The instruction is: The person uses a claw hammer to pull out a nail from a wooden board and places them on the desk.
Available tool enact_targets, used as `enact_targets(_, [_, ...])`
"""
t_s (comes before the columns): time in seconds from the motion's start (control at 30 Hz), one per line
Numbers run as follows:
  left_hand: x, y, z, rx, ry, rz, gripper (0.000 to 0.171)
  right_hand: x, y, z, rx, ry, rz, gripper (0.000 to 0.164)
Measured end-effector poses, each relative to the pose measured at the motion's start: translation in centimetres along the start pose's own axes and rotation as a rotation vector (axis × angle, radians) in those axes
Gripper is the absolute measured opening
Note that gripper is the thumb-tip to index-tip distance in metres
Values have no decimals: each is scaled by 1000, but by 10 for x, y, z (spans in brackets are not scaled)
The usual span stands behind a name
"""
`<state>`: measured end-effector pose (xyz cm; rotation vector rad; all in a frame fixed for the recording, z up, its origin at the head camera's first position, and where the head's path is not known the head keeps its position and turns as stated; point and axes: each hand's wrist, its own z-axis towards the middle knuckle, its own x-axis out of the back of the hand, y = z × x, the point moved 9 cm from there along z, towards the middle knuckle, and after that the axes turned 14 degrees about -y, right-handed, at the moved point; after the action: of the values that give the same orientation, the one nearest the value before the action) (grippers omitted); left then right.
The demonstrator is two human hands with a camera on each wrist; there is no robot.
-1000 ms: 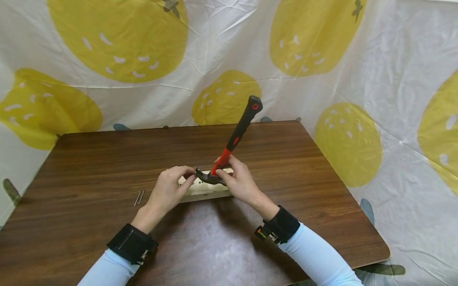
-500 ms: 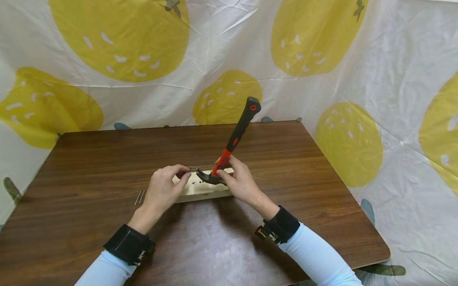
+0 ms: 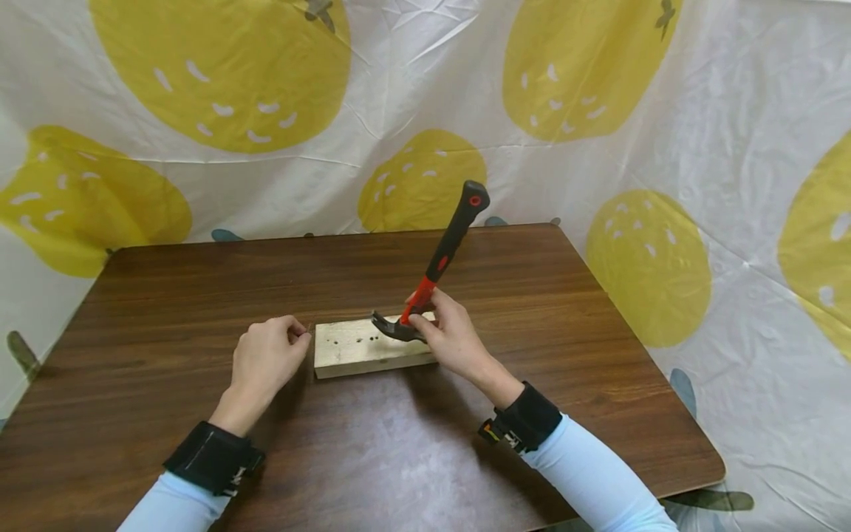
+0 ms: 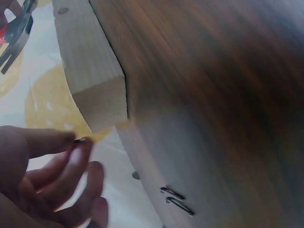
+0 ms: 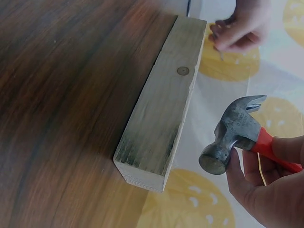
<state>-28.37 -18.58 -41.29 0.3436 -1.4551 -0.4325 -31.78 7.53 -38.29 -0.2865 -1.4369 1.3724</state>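
A claw hammer (image 3: 447, 251) with a black and red handle is in my right hand (image 3: 455, 336), whose fingers grip it near the head, handle slanting up and away. Its steel head (image 5: 240, 121) hangs over the wooden block (image 3: 372, 358), which lies flat on the table with several small dark holes in its top. My left hand (image 3: 269, 358) is just left of the block's end. Thumb and forefinger pinch a nail (image 4: 80, 140), mostly hidden by the fingertips in the left wrist view. Two loose nails (image 4: 176, 200) lie on the table, hidden behind the left hand in the head view.
The brown wooden table (image 3: 199, 284) runs back to a white hanging sheet (image 3: 286, 192) printed with yellow fruit. Another part of that sheet hangs along the right side. The table's rounded front corner is at the lower right.
My left hand has drawn away from the hammer's claw to the left, off the block, with the nail between its fingers. The right hand and hammer have shifted very slightly right.
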Motion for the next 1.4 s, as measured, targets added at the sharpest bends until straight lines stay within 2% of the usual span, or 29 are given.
enact_targets(0.17, [-11, -15, -1, 78, -171, 61, 13, 4, 3, -1, -3, 11, -18, 21])
enact_targets(0.3, [-18, -24, -2, 112, -237, 80, 16, 4, 6, -2, -11, 7, 4, 21])
enact_targets(0.47, [-19, -33, -2, 142, -263, 94, 30, 4, 8, -3, -13, 9, 24, 20])
enact_targets(0.63, [-18, -41, -2, 170, -292, 96, 28, 6, 7, -3, -7, 19, -5, 21])
enact_targets(1.07, [-14, -60, -9, 223, -324, 125, 42, 7, 10, -4, -20, 9, -5, 21])
enact_targets(1.4, [-5, -80, -16, 266, -347, 118, 33, 7, 13, -6, -32, 26, -9, 21])
